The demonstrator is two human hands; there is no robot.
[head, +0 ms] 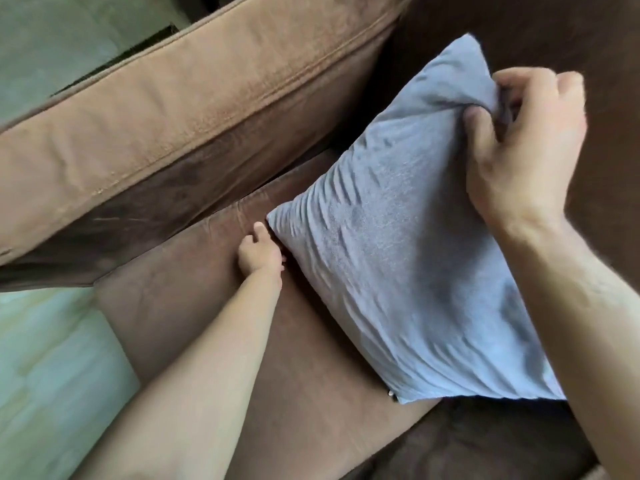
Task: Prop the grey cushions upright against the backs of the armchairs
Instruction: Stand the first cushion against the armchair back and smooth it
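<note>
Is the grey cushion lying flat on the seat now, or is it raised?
Raised: the right hand pinches the grey cushion's top corner, and its lower edge rests on the brown seat.

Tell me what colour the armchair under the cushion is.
Brown, seen in the head view: the armchair is brown all over.

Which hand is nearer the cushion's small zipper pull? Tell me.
Left. The left hand is at the grey cushion's lower corner, same edge as the zipper pull; the right hand pinches the far top edge.

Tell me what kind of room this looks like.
Probably a living room or lounge: a brown upholstered armchair fills the view, a grey cushion stands on its seat, and pale flooring shows beside it.
</note>
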